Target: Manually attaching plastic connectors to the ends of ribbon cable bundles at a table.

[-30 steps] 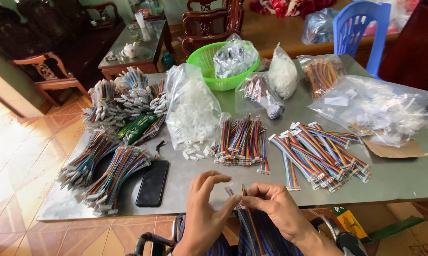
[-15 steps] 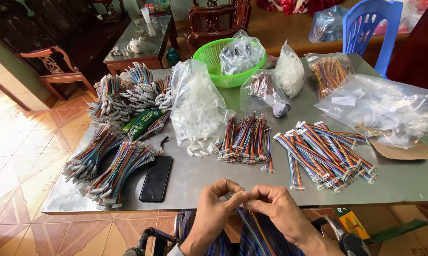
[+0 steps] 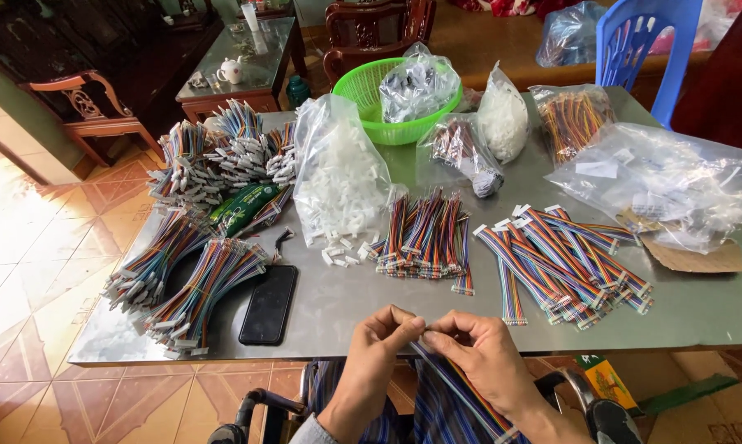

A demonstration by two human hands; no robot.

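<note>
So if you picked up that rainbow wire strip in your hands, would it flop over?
Probably, yes. The rainbow wire strip already droops from the left hand and right hand down toward the lap, so it looks floppy. It is thin and flat, so likely light. It seems unlikely to roll.

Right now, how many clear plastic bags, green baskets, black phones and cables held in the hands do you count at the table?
Clear plastic bags: 6, including the one in the basket
Green basket: 1
Black phone: 1
Ribbon cable, pinched by the left hand and right hand: 1
Total: 9
</note>
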